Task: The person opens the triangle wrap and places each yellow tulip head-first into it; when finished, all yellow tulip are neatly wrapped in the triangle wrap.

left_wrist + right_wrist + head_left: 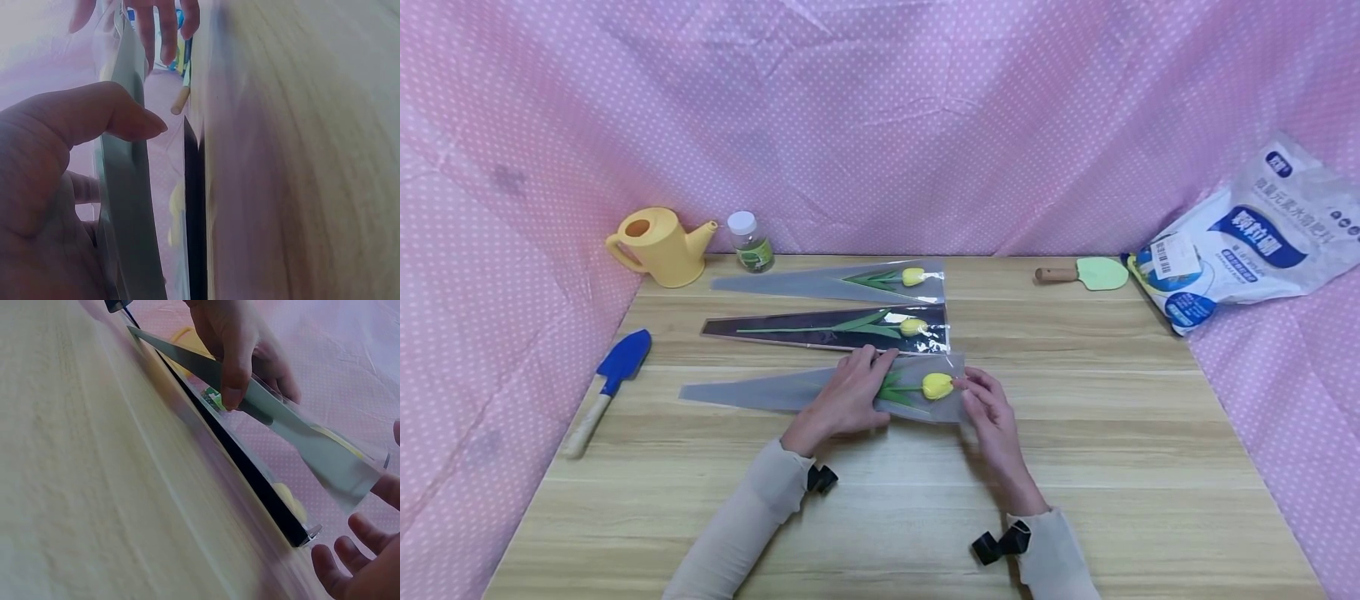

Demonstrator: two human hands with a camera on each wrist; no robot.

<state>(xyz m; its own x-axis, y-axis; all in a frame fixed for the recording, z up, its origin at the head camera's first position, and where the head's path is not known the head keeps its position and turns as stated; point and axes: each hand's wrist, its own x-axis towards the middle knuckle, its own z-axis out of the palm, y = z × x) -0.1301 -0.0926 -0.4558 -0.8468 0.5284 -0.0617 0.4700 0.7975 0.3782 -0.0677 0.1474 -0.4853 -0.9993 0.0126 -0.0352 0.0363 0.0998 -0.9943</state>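
Note:
My left hand [850, 392] holds the nearest clear-and-grey flower sleeve [745, 392] midway along, thumb on its near side. This sleeve is raised off the table and contains a yellow tulip [937, 386] with green leaves. My right hand [996, 417] is at the wide end by the bloom; in the right wrist view its fingers [362, 540] are spread, one at the sleeve's corner. Behind lies a dark-backed sleeve [775, 327] with a second yellow tulip [913, 327]. Farther back is another grey sleeve [775, 287] with a third tulip [913, 277].
A yellow watering can [662, 250] and a white-lidded jar [751, 243] stand at the back left. The blue trowel [617, 375] lies at the left edge. At the back right are a green hand shovel [1097, 273] and a large white bag [1240, 242].

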